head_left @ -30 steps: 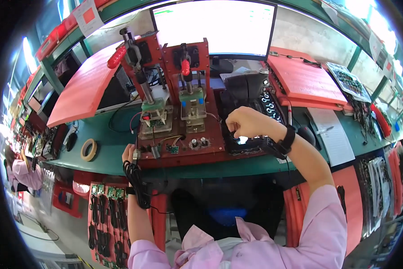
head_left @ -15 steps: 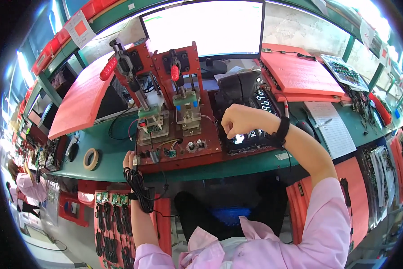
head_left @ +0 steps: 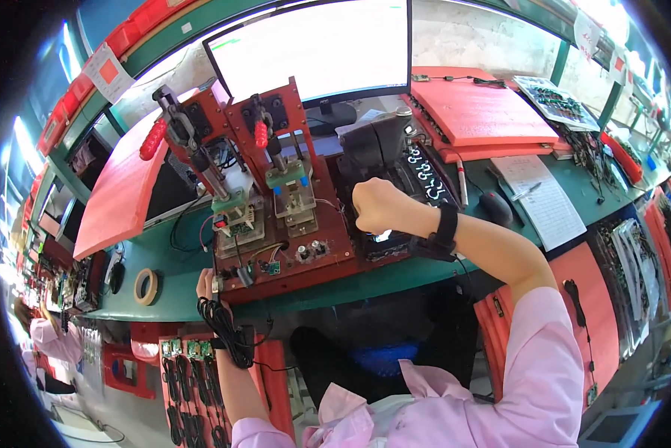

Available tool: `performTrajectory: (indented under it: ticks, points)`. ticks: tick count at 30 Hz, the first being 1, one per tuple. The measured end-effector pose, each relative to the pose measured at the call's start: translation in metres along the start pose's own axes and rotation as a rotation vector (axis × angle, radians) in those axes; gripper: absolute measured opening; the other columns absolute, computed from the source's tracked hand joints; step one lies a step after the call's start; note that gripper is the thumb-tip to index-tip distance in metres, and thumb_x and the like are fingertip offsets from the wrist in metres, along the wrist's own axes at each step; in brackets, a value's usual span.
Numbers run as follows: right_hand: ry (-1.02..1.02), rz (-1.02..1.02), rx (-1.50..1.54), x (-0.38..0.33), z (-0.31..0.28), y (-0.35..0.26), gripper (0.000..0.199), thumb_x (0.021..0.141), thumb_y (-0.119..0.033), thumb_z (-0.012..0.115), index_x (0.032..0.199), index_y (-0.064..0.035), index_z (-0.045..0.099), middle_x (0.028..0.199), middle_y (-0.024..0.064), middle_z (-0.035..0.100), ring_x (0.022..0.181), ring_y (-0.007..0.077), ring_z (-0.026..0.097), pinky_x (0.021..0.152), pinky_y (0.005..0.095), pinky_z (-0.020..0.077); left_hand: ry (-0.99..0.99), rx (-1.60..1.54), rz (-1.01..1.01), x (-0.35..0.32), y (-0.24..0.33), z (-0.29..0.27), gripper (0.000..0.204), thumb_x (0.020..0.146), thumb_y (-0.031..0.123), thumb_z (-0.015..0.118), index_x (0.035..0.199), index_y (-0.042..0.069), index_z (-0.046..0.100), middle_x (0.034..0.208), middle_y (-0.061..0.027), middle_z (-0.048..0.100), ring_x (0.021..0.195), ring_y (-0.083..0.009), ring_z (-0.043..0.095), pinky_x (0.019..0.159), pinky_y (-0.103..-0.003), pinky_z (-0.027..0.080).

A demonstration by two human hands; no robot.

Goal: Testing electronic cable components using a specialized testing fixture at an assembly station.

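Observation:
My left hand (head_left: 206, 286) is at the front left corner of a red test fixture (head_left: 291, 278), fingers closed around the end of a coiled black cable (head_left: 227, 332). The coil hangs over the hand and wrist. On the fixture stand two toggle clamps with red handles (head_left: 261, 134). Beneath the left clamp sits a small green circuit board (head_left: 238, 225). My right hand (head_left: 376, 205), with a black band at the wrist, is curled over the near left part of a black device with glowing white digits (head_left: 425, 175). Its fingertips are hidden, so what they hold cannot be seen.
A lit monitor (head_left: 313, 48) stands behind the fixture. Tape roll (head_left: 146, 287) lies on the left; a mouse (head_left: 495, 209) and a paper sheet with a pen (head_left: 545, 198) on the right. Boards with coiled cables (head_left: 190, 373) rest on red foam at lower left. Another person (head_left: 55, 340) is far left.
The view has shifted slightly, so the bench items sit further left. My right hand remains curled over the black device, and my left hand stays at the fixture corner with the cable.

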State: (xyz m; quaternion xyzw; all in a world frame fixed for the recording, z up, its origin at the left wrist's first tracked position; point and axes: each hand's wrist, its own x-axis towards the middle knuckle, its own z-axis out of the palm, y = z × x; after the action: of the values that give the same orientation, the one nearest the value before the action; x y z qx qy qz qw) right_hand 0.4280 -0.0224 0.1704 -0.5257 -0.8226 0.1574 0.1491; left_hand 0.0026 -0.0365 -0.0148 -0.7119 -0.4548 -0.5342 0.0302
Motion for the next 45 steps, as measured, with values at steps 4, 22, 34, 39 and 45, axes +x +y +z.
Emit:
performTrajectory:
  ticks: [4,22,34,39,45]
  points:
    - [-0.147,0.084,0.115,-0.003,-0.003,0.007,0.01,0.058,-0.009,0.062,0.059,0.001,0.059,0.055,0.0166,0.059,0.059,0.0302,0.063,0.056,0.0388,0.0483,-0.008,0.025,0.0,0.003,0.009,0.003,0.045,0.09,0.017,0.037,0.131,0.001,0.046,0.128,-0.0243,0.047,0.115,-0.038,0.049,0.099,-0.044,0.039]
    - [-0.275,-0.466,-0.26,-0.003,-0.014,0.02,0.006,0.068,-0.004,0.06,0.074,-0.0013,0.061,0.075,0.0116,0.057,0.074,0.031,0.059,0.064,0.0383,0.0468,0.006,0.089,0.011,0.004,0.019,0.0,0.044,0.092,0.019,0.037,0.131,0.001,0.047,0.127,-0.0233,0.048,0.114,-0.0374,0.049,0.099,-0.042,0.037]
    - [0.13,-0.19,-0.159,-0.06,-0.02,0.052,0.013,0.076,-0.014,0.057,0.074,-0.0034,0.066,0.074,0.0097,0.057,0.078,0.0298,0.059,0.071,0.0402,0.0463,-0.01,-0.039,0.006,0.001,0.002,0.002,0.058,0.09,0.041,0.042,0.132,0.001,0.046,0.127,-0.022,0.049,0.115,-0.0356,0.048,0.099,-0.043,0.036]
    - [0.107,-0.224,-0.056,-0.068,-0.026,0.053,0.009,0.074,-0.009,0.06,0.076,-0.0023,0.066,0.074,0.0105,0.056,0.075,0.0303,0.058,0.068,0.0393,0.0464,0.019,0.003,-0.007,0.002,0.014,0.0,0.059,0.09,0.042,0.043,0.132,0.001,0.046,0.126,-0.0219,0.049,0.113,-0.0366,0.049,0.097,-0.042,0.037]
    - [0.267,-0.077,-0.046,-0.087,-0.028,0.065,0.007,0.071,-0.003,0.066,0.077,0.0001,0.065,0.073,0.0103,0.055,0.069,0.0277,0.057,0.063,0.0357,0.0457,0.103,-0.28,-0.242,0.005,0.011,0.015,0.05,0.09,0.036,0.051,0.123,-0.001,0.053,0.116,-0.0183,0.057,0.108,-0.0282,0.054,0.095,-0.037,0.039]
